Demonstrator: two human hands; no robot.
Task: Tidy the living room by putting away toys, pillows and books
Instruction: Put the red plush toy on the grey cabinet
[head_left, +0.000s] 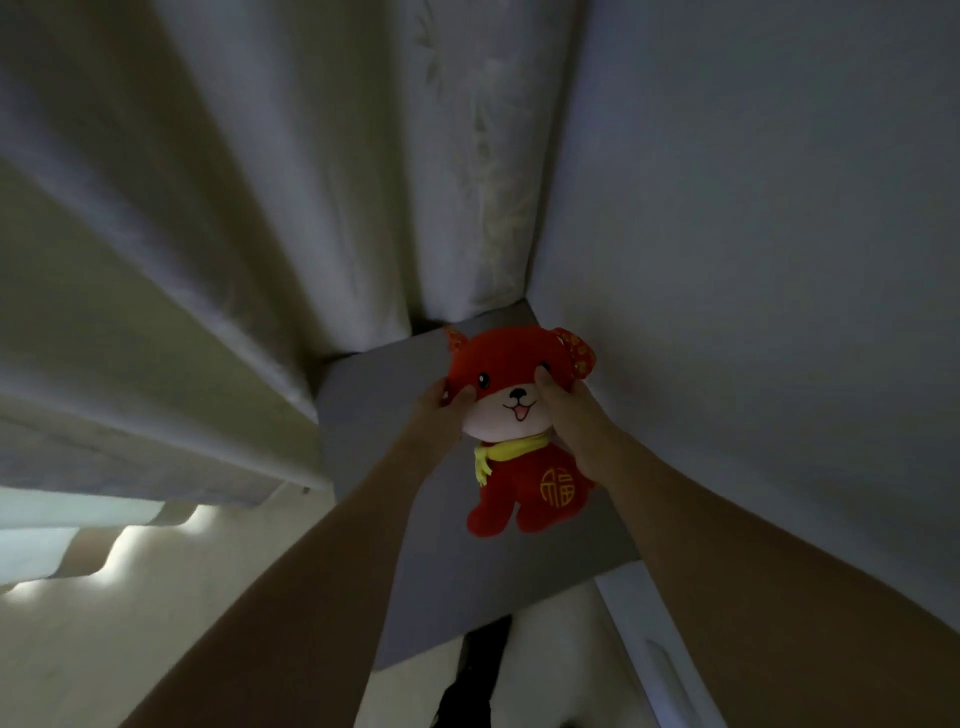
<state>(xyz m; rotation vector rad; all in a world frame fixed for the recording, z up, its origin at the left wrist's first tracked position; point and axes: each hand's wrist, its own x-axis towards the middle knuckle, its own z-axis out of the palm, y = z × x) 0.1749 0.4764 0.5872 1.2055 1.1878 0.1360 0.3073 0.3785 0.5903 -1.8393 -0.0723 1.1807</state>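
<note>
Now both arms reaching far up and forward, meeting at a red plush dog (514, 431) held upright against a grey shelf surface (395, 415) in a dim corner. Left hand (441, 410) gripping the left side of the toy's head, thumb curled over the red cheek just beside the eye. Right hand (571, 421) clasping the right side, thumb pressed over the other eye, fingers wrapped behind the head and out of sight. Facing the camera, that plush dog: white muzzle with an open smile, yellow scarf (506, 452) knotted at the neck with its tail hanging down the left, a gold emblem stitched on the red belly, patterned ears sticking out on top. Feet dangling toward the near edge of the grey shelf surface, contact with it impossible to judge. Pale curtains (234, 208) falling in heavy folds on the left and far side, plain white wall (753, 234) rising on the right, just beside the toy's right ear. Bright patches of daylight showing low on the left beneath the curtain hem.
</note>
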